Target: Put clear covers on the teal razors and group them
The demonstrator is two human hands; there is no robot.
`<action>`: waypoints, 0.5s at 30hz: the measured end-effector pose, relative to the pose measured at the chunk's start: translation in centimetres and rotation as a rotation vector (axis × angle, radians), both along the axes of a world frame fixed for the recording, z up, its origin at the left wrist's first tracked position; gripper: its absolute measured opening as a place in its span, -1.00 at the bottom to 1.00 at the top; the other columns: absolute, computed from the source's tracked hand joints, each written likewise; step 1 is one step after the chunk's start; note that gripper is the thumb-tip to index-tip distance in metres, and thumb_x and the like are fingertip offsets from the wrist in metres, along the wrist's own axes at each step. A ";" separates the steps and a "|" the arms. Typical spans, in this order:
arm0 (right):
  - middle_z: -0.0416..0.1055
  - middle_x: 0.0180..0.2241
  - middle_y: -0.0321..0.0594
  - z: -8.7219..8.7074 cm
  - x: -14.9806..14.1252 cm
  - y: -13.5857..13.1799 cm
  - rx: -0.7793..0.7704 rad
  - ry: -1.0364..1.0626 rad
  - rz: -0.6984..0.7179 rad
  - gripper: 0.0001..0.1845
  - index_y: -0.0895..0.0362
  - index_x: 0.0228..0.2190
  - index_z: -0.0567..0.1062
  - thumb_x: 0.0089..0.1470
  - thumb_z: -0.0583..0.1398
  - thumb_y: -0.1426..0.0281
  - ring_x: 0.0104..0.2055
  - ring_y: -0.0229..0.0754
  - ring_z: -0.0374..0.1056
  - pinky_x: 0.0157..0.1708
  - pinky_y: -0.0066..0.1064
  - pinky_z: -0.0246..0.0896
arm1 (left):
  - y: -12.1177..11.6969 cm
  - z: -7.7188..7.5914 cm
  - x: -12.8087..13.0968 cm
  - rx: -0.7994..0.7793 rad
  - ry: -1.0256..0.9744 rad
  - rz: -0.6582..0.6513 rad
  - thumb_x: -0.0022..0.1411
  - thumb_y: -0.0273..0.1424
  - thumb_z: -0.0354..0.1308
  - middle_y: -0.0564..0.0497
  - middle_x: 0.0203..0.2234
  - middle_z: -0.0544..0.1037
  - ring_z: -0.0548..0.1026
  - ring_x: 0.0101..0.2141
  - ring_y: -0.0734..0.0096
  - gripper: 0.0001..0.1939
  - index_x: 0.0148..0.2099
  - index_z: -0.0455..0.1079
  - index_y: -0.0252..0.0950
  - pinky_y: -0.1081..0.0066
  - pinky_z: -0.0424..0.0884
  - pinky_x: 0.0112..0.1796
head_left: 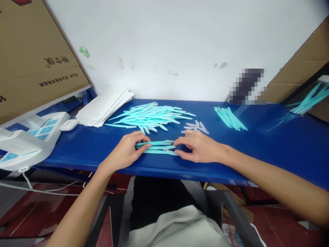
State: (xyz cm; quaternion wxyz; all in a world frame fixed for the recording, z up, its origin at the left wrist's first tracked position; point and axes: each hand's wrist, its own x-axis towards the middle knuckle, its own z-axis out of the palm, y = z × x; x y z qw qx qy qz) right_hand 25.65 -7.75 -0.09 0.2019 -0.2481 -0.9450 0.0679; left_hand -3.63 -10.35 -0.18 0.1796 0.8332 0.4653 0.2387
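Left hand (130, 147) is clamping one end of a small group of turquoise sticks (159, 148), which is lying at the table's (269, 144) near edge. Right hand (197, 145), apart from the left, is spanning the opposite ends with thumb and fingers; cannot tell whether it is gripping. This two-ended hold is probably keeping the sticks roughly parallel. A loose heap (151, 115) is lying just beyond, presumably for easy reach; a neater bundle (230, 118) is lying apart at right, seemingly to avoid mixing.

The stick pile (151, 116) lies on the table (272, 147) between stacked sheets (102, 107)

and a smaller bundle
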 end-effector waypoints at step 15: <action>0.50 -0.35 -0.18 -0.2 -0.6 0.0 0.309 -0.252 0.057 -0.56 0.17 -0.19 0.62 0.40 0.02 0.19 -0.35 -0.21 0.35 -0.28 -0.33 0.04 | -0.2 -0.1 0.1 -0.032 0.001 -0.002 0.46 -0.21 0.06 0.01 -0.19 0.51 0.47 -0.20 0.34 -0.75 -0.09 0.50 -0.21 0.42 0.33 -0.22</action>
